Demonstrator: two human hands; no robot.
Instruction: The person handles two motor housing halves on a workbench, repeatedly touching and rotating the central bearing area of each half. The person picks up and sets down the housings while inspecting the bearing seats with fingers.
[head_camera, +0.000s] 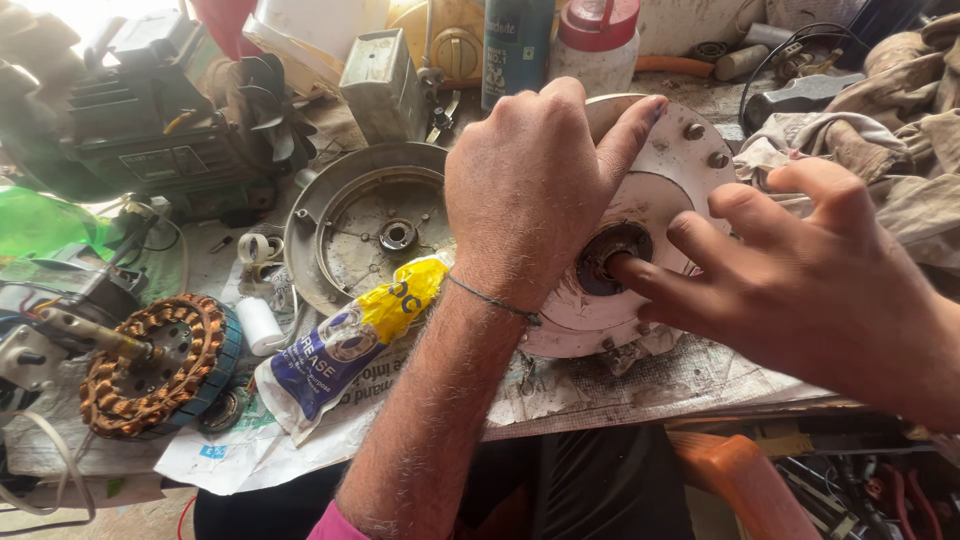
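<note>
The cluttered workbench (700, 385) is spread with crumpled newspaper (560, 390), and on it, right of centre, lies the largest piece in hand: a round white motor end cover (668, 195) with bolt heads near its upper rim and a dark bearing seat (600, 262) at its middle. The left hand (530, 190) lies flat over the cover's left half, palm down, fingers spread and not curled around anything, the index fingertip reaching the upper rim. The right hand (800, 275) comes in from the right with its fingers loosely apart; its index finger pokes into the bearing seat, and it clamps on nothing. Just left of the cover, touching or nearly touching it under the left hand, sits a second, grey housing shell (350, 225), open side up, with a small bearing at its centre. Farther left rests a copper-wound stator (150, 365) on a shaft, well apart from the hands. Between the stator and the left wrist lies a blue and yellow grease pouch (350, 340), its yellow end tucked beside the wrist. At the bench's right edge is a heap of dirty rags (900, 110), and along the back stand a spray can (515, 45) and a red-lidded jar (597, 40).
</note>
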